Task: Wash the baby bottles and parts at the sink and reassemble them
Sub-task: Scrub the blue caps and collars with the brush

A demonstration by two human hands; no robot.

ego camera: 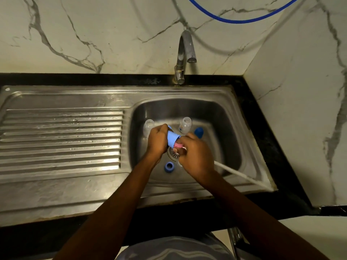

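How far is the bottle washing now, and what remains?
Done: nothing is reassembled yet. In hand: the left hand grips a light blue cap; the right hand holds a pink brush at its opening. Remaining: one clear bottle, a second bottle, a dark blue cap and a blue ring sit separate in the sink.

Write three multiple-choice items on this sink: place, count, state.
1. Where is the blue ring? A) on the drainboard B) on the basin floor by the drain C) on the tap
2. How many clear bottles stand in the basin? A) one B) two C) four
3. What is the left hand doing? A) gripping the light blue cap B) hanging open C) turning the tap
Answers: B, the ring lies beside the drain; B, two stand beyond the hands; A, it curls round the cap; the right hand holds the brush.
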